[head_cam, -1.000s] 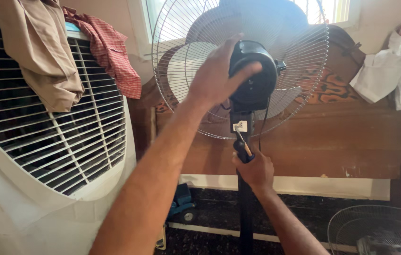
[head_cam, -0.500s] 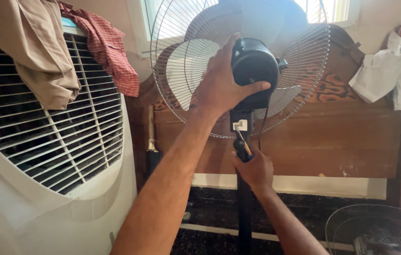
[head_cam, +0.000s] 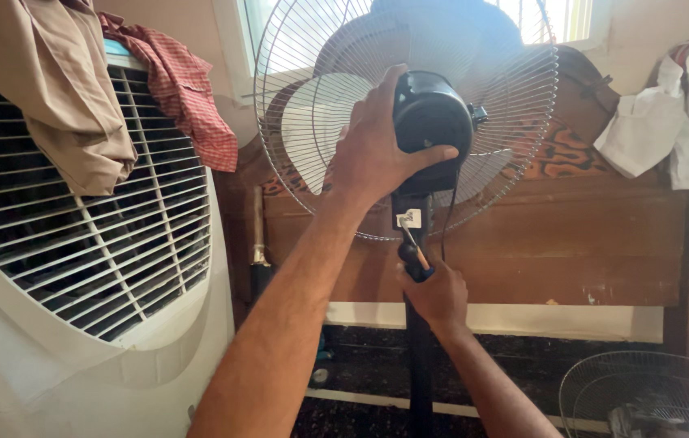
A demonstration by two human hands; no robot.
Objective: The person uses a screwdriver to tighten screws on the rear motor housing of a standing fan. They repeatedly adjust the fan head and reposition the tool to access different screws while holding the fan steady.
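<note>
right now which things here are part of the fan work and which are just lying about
In use:
- left hand gripping the black fan motor
- right hand holding a screwdriver up at the fan's neck
- wire fan guard
- fan pole

Lying about:
- white air cooler
- tan cloth and red checked cloth draped on it
- white cloths
- wooden headboard
- loose wire guard

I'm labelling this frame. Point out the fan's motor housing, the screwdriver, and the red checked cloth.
motor housing (head_cam: 433, 122), head view, on the black rounded back of the casing.
screwdriver (head_cam: 416, 253), head view, on the dark handle just above the right hand.
red checked cloth (head_cam: 186, 93), head view, on the middle of the draped fabric.
</note>
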